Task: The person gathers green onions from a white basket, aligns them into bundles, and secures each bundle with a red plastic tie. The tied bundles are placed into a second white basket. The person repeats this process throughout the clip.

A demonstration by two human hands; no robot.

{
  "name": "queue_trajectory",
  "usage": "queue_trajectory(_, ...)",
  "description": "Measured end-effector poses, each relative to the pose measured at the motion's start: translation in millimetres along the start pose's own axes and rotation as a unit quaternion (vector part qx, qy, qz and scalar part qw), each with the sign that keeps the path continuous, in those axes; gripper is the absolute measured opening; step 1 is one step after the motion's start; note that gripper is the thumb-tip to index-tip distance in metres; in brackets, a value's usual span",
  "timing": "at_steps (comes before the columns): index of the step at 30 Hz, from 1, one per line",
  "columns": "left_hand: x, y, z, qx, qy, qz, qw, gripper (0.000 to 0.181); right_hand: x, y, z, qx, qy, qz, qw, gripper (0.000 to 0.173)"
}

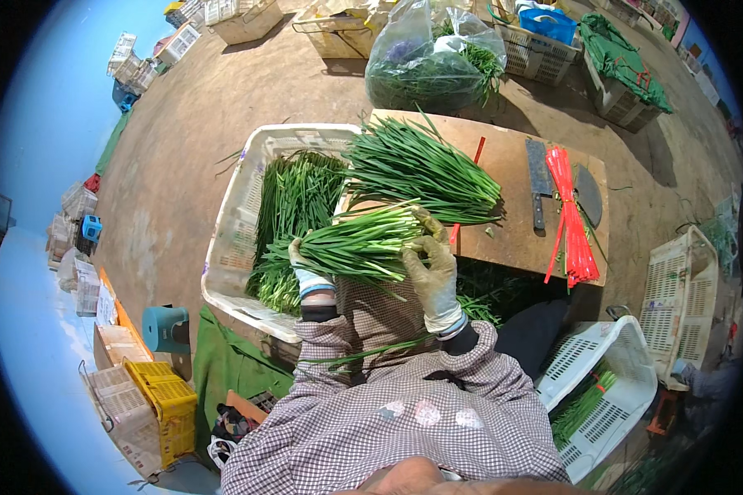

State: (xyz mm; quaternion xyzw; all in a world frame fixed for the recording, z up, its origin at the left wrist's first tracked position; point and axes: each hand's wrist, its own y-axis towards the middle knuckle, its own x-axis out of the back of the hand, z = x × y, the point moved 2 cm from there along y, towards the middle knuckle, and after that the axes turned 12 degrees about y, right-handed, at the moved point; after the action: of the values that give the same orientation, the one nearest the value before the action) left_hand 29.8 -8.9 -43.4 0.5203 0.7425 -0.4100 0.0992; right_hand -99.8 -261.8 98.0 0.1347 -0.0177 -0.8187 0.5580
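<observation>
In my gloved left hand (306,269) is a loose bunch of garlic chives (362,244), held around its leafy part above my lap. My gloved right hand (434,269) is at the pale stem ends, its thumb and fingers bent and touching them; whether they pinch any stems is unclear. Under the leaf side stands a white plastic crate (226,263) with more chives (300,198) inside. Beyond my hands, a larger pile of chives (424,170) lies on a wooden board (501,247), above a red strip (454,234) that shows at both sides of it.
On the board's right lie a cleaver (538,179), a bundle of red ties (571,216) and a dark rounded blade (588,195). A bag of greens (433,68) stands beyond. At lower right, a white crate (634,352) holds a tied bunch (585,402). A person's sleeve (709,380) shows far right.
</observation>
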Motion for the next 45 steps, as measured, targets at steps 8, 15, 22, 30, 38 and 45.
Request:
queue_trajectory(8,1.4,-3.4,2.3,-0.024,0.004,-0.019,1.000,0.042,132.0,-0.8,1.8,0.018,0.486,-0.121,0.865,0.020)
queue_trajectory(15,2.9,0.4,3.8,-0.006,0.006,-0.042,0.999,0.042,90.5,-33.4,-2.1,-0.198,-0.197,0.158,0.947,0.037)
queue_trajectory(22,4.2,7.3,1.6,-0.002,0.011,-0.046,0.999,0.044,24.9,-33.8,-63.7,-0.133,-0.273,0.195,0.933,0.036)
queue_trajectory(30,-12.1,-16.3,-1.0,-0.004,-0.015,-0.049,0.999,0.046,24.3,-48.8,-80.7,0.042,-0.430,0.211,0.877,0.030)
queue_trajectory(38,-29.5,-16.1,-12.4,-0.068,-0.082,-0.082,0.991,0.030,62.0,-28.0,-45.4,0.130,-0.334,-0.006,0.934,0.016)
queue_trajectory(45,-53.7,-18.2,-9.4,-0.036,-0.099,-0.086,0.991,0.025,-10.1,-6.8,6.3,0.295,-0.396,0.062,0.867,0.042)
